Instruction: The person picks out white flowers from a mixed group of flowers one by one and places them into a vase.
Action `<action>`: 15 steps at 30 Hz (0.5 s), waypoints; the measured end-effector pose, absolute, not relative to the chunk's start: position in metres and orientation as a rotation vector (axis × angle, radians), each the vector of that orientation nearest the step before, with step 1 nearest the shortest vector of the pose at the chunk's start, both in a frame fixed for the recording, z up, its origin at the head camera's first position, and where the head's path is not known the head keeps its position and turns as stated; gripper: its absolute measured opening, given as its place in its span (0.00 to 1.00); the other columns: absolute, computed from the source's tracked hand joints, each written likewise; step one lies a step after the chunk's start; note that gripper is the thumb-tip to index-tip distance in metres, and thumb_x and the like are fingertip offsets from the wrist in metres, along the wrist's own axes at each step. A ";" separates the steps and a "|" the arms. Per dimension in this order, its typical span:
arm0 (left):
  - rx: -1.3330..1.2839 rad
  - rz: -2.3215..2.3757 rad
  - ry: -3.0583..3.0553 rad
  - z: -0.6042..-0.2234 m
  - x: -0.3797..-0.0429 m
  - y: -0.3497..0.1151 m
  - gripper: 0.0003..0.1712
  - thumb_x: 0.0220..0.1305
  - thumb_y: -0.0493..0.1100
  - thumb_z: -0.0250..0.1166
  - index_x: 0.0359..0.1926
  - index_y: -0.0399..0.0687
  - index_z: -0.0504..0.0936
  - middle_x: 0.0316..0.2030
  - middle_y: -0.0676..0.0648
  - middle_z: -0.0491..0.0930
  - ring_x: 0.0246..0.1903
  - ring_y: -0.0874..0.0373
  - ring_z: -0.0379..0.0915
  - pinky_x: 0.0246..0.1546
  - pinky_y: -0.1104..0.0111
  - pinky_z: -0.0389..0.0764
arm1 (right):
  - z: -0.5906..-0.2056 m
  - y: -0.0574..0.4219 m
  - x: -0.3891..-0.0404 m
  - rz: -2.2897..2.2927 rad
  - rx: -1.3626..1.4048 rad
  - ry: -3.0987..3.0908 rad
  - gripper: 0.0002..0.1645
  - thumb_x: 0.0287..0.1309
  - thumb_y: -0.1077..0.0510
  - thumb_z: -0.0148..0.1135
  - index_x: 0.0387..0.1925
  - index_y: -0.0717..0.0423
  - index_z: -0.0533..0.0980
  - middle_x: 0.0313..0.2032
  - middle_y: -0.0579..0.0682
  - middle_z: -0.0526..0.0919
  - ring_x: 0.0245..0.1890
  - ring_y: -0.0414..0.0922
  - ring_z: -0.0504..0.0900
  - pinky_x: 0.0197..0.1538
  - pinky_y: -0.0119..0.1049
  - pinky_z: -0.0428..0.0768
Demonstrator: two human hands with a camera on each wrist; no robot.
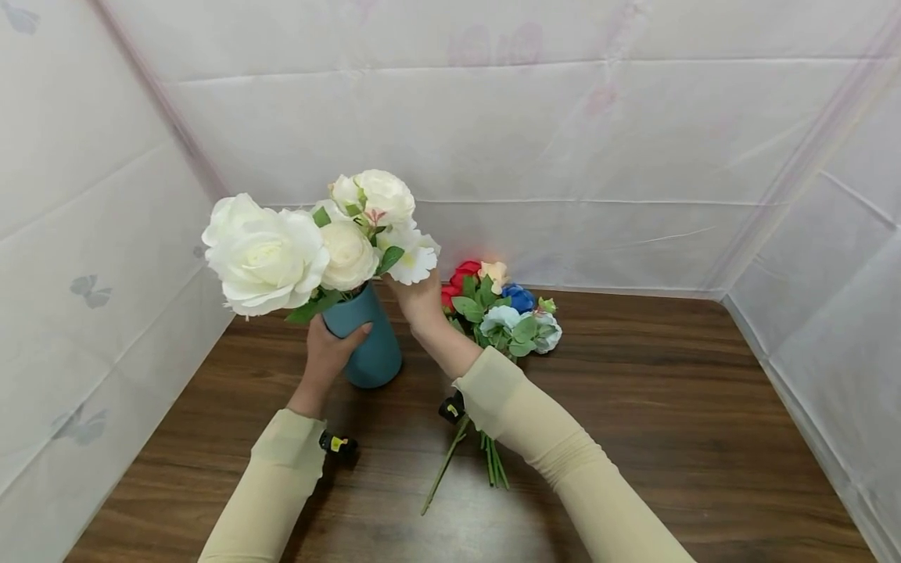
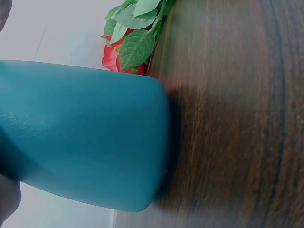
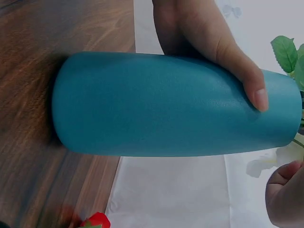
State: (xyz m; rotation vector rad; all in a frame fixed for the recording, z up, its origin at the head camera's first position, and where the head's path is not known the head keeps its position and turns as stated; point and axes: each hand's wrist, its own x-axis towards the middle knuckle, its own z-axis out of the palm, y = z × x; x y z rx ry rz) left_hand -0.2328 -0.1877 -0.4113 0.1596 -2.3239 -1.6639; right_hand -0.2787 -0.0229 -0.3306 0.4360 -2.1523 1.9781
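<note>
A teal vase stands upright on the wooden table, its base on the wood. My left hand grips its upper part, thumb across the near side, as the thumb in the right wrist view confirms. White artificial flowers fan out from the mouth, the largest leaning left. At the mouth's right side, my right hand holds a white flower, whose petals hide the fingertips in the head view. In the right wrist view this hand has curled fingers; the stem between them is hardly visible.
To the right of the vase lies a bunch of artificial flowers in red, peach, blue and pale blue, its green stems pointing toward the near edge. One stem angles off separately. White fabric walls enclose the table's back and sides.
</note>
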 end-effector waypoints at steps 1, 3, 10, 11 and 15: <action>0.153 -1.662 -2.322 -0.411 -0.233 -0.188 0.40 0.64 0.40 0.69 0.72 0.33 0.62 0.64 0.33 0.72 0.55 0.55 0.72 0.60 0.56 0.74 | -0.330 -0.025 -0.280 1.990 0.443 -2.142 0.30 0.61 0.65 0.66 0.64 0.68 0.71 0.61 0.64 0.79 0.65 0.58 0.77 0.67 0.40 0.79; 0.157 -1.659 -2.328 -0.411 -0.233 -0.188 0.38 0.64 0.41 0.69 0.70 0.34 0.65 0.62 0.34 0.74 0.50 0.62 0.73 0.57 0.59 0.76 | -0.329 -0.029 -0.283 2.039 0.461 -2.119 0.29 0.61 0.65 0.67 0.63 0.67 0.73 0.61 0.64 0.80 0.64 0.57 0.79 0.65 0.37 0.80; 0.179 -1.710 -2.372 -0.407 -0.230 -0.189 0.37 0.66 0.42 0.68 0.72 0.35 0.65 0.64 0.33 0.72 0.51 0.59 0.73 0.58 0.58 0.76 | -0.323 -0.036 -0.293 2.053 0.743 -2.298 0.33 0.61 0.66 0.66 0.67 0.65 0.71 0.64 0.63 0.78 0.63 0.57 0.78 0.61 0.33 0.80; 0.178 -1.713 -2.383 -0.407 -0.230 -0.189 0.37 0.67 0.42 0.67 0.72 0.35 0.64 0.64 0.33 0.72 0.52 0.58 0.73 0.59 0.57 0.76 | -0.319 -0.036 -0.295 1.963 0.799 -2.385 0.35 0.61 0.64 0.67 0.69 0.64 0.69 0.67 0.61 0.76 0.67 0.55 0.76 0.65 0.35 0.79; 0.174 -1.740 -2.384 -0.409 -0.231 -0.190 0.36 0.67 0.42 0.67 0.71 0.34 0.66 0.63 0.33 0.72 0.53 0.55 0.74 0.60 0.54 0.76 | -0.308 -0.036 -0.311 1.377 1.080 -2.740 0.38 0.65 0.57 0.65 0.73 0.61 0.64 0.71 0.57 0.72 0.71 0.49 0.73 0.71 0.36 0.74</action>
